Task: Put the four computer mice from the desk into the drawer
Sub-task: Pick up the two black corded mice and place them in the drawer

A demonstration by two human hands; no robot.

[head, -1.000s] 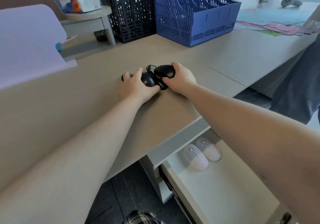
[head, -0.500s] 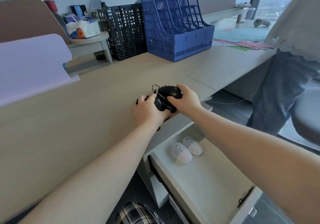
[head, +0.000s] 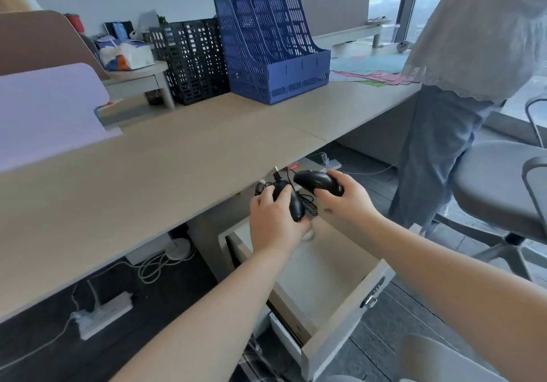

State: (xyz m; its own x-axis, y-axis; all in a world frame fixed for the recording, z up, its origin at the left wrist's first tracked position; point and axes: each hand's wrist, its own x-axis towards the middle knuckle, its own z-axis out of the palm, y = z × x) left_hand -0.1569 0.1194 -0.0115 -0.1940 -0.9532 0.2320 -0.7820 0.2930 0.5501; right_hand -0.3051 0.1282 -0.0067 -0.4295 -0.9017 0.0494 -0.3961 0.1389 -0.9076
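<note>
While we are holding both black corded mice in the air above the open drawer (head: 349,316), the tabletop (head: 154,174) is showing no mouse on the stretch we can see, so we are judging the task to be in its last step. Only a small pale sliver (head: 309,235) is peeking out under our left hand (head: 273,225); it may be something already lying in the drawer, but we cannot tell what it is, since our hands are covering the back of the drawer. What is left, as far as we can judge, is lowering these two mice in and letting go.

Our left hand is clenching around one black mouse (head: 291,204), thumb along its near side and fingers curled over its top, with the bundled cable and its plug (head: 276,173) sticking up behind the knuckles. Our right hand (head: 346,201) is grasping the other black mouse (head: 316,182) from the right, fingers wrapped over its rear half, its nose pointing left toward the first mouse. A loop of cable (head: 309,204) is hanging between the two hands. Both mice are hovering just past the tabletop edge, close together, clear of the drawer floor.

Beyond us, a blue file rack (head: 275,53) and a black file rack (head: 195,59) are standing well apart from the work, and another person is standing to the right beside an office chair (head: 500,186).
</note>
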